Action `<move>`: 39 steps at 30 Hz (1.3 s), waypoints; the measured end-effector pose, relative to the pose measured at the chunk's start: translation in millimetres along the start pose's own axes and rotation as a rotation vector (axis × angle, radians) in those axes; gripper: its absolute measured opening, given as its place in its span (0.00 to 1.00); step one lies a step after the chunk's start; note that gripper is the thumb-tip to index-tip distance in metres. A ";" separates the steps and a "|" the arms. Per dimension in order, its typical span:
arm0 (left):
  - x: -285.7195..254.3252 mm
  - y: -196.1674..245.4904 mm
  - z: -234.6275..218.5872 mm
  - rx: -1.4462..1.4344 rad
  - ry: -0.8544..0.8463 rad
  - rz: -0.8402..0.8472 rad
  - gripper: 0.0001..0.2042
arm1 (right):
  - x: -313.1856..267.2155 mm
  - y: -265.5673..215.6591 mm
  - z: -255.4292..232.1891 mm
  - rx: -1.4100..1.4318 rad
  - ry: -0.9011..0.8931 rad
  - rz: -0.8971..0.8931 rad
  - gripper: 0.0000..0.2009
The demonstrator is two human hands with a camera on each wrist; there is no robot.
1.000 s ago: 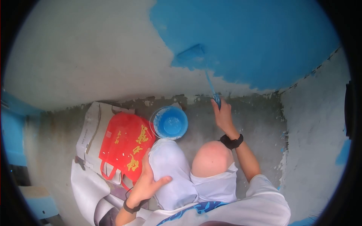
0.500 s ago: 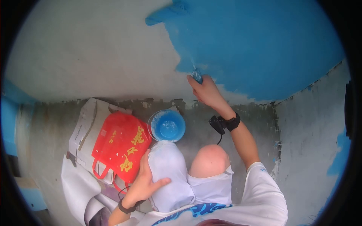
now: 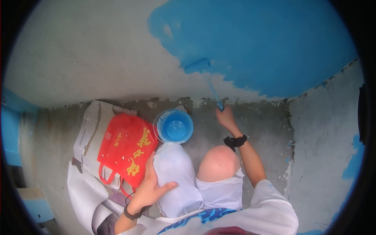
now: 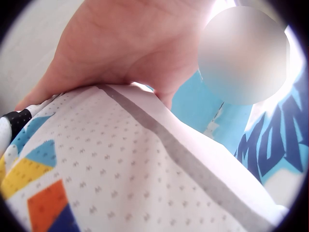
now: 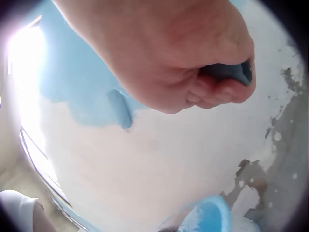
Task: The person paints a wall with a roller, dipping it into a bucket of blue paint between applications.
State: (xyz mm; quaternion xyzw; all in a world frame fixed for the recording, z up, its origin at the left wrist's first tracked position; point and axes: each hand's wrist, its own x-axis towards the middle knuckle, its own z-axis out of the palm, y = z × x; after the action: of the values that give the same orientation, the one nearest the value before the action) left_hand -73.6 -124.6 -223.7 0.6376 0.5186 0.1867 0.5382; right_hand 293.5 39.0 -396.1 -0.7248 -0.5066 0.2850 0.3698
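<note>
In the head view my right hand (image 3: 226, 117) grips the handle (image 3: 220, 105) of a paint roller (image 3: 197, 65), whose blue sleeve lies against the wall at the lower left edge of the blue paint (image 3: 250, 43). The right wrist view shows the fingers of my right hand (image 5: 169, 53) curled round the dark handle (image 5: 227, 72), with the roller sleeve (image 5: 120, 108) beyond. My left hand (image 3: 150, 188) rests on the white-clothed knee (image 3: 176, 180), thumb spread; the left wrist view shows that hand (image 4: 130, 43) on the patterned fabric (image 4: 120, 159).
A blue bucket (image 3: 188, 127) stands on the floor just beyond the knees. Left of it, a red bag (image 3: 121, 137) with yellow lettering lies on cardboard (image 3: 87, 137). A grey side wall (image 3: 321, 133) rises at the right, and unpainted wall (image 3: 98, 55) spans the upper left.
The roller first went up and left along the paint's edge, then came back down with my right hand. Fresh blue covers more wall at the upper left. My left hand stays on the knee.
</note>
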 end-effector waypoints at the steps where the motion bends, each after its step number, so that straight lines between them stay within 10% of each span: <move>1: 0.8 -0.8 0.6 -0.005 0.004 0.002 0.59 | -0.5 30.3 2.0 -0.097 0.065 0.025 0.17; 6: 1.6 -0.1 2.6 -0.032 -0.007 -0.023 0.59 | -21.6 60.2 -30.2 -0.237 0.056 0.179 0.18; 11: 2.2 3.7 5.3 -0.116 -0.009 -0.045 0.59 | -32.5 18.9 -75.6 -0.242 -0.123 -0.026 0.21; 23: 2.9 5.6 6.2 -0.071 0.012 -0.052 0.58 | -79.1 -59.3 -226.3 -0.471 0.113 -0.091 0.17; 39: 2.2 10.2 12.4 -0.069 0.038 -0.048 0.57 | -24.1 -115.7 -100.1 -0.763 0.015 -0.354 0.19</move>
State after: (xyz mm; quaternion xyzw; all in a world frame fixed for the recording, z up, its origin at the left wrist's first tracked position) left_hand -58.2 -127.7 -219.8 0.6022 0.5371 0.2035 0.5545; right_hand 304.0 16.1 -243.3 -0.7136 -0.6898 0.0037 0.1220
